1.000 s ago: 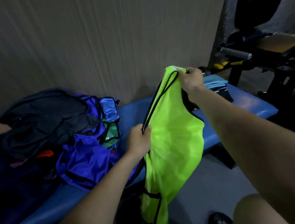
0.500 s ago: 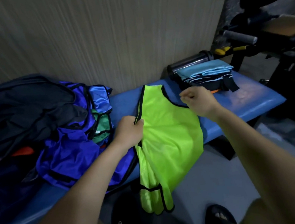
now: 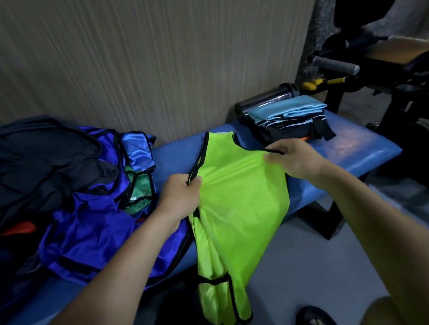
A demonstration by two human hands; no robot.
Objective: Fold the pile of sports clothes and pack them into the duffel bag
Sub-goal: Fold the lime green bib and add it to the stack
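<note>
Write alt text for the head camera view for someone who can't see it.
Two hands, left and right, pinch the black-trimmed edges of a neon green vest laid on a blue bench, its bottom hanging off. Unfolded blue clothes lie left, folded ones right.

This looks like a gym or a changing room. A long blue padded bench (image 3: 355, 150) stands by a ribbed beige wall (image 3: 141, 63). A black metal workout machine (image 3: 400, 80) with a tan padded seat (image 3: 405, 52) sits to the right (it has a grey grip bar (image 3: 336, 64)). A dark shaker bottle (image 3: 267, 99) lies on the bench.
</note>
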